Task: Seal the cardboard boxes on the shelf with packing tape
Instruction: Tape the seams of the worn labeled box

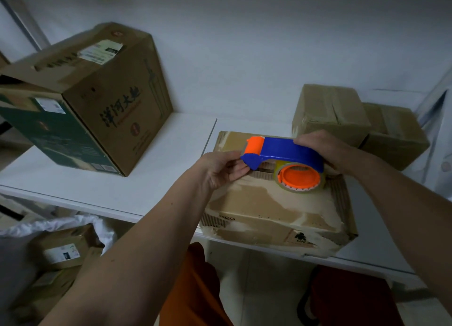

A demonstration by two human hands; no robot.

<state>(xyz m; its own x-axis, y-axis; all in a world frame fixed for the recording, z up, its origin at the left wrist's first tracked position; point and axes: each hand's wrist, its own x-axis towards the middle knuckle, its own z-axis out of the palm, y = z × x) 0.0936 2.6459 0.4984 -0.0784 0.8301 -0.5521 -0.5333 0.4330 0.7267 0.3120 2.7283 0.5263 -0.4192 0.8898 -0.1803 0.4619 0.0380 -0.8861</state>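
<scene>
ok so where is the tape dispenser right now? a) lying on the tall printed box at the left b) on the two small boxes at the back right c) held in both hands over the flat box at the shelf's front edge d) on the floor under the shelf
c: the left hand and right hand hold the blue and orange tape dispenser over the flat box.

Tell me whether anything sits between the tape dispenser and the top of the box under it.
Nothing visible does. The tape dispenser is held just above the top of the worn box, the right hand gripping its rear and the left hand at its front end. The box top beneath shows only old tape residue.
</scene>
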